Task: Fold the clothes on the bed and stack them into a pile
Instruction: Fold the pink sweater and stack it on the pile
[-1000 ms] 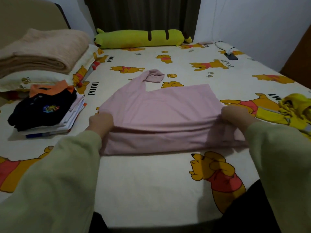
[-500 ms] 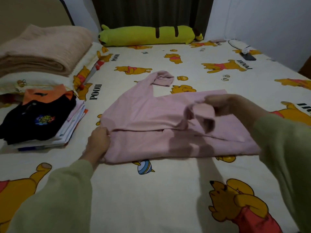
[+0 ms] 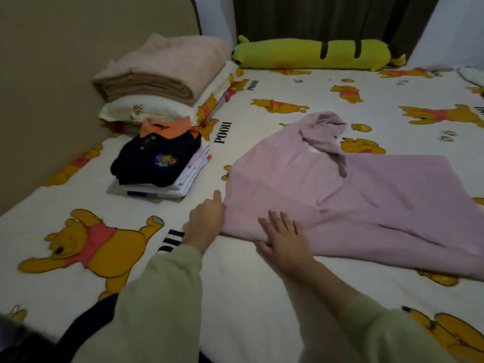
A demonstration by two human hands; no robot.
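Note:
A pink garment (image 3: 353, 195) lies partly folded on the bed, its hood or sleeve end bunched at the top. My left hand (image 3: 207, 221) holds its near left corner, index finger pointing along the edge. Flat on the garment's near left part lies my right hand (image 3: 284, 237), fingers spread and straight. To the left stands a pile of folded clothes (image 3: 162, 166), with a black top bearing an orange collar uppermost and white and pink pieces under it.
The bed sheet (image 3: 248, 297) is cream with yellow bear prints. A folded beige blanket (image 3: 162, 72) rests on a pillow at the back left, by a tan headboard. A long green plush bolster (image 3: 314, 53) lies along the far edge under dark curtains.
My right hand let go of the folded-over flap and came left to press flat near my left hand. The view swung left, so the pile and blanket sit nearer the middle.

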